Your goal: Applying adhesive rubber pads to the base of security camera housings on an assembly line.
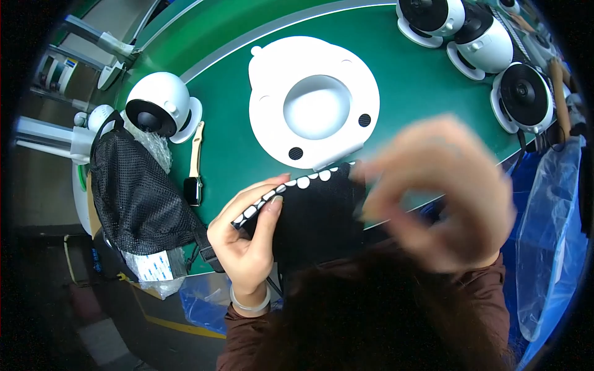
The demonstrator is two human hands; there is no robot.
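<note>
My left hand (246,238) is closed on a black sheet (318,216) with a row of white round dots along its bent upper edge, thumb on the near side and fingers behind. My right hand (442,191) is smeared by motion at the sheet's right end, its fingers curved; what they hold, if anything, does not show. Just beyond the sheet lies a white round plastic part (266,130) with a shallow hollow in its middle. One black textured round pad (296,153) sits low on its rim and another pad (364,120) at its right.
A white ball-shaped camera (162,93) stands at left, near a wristwatch (193,188) and a black mesh bag (139,185). Several similar cameras (523,93) stand at far right. Clear and blue plastic liners (547,247) hang off the table's (223,111) right side.
</note>
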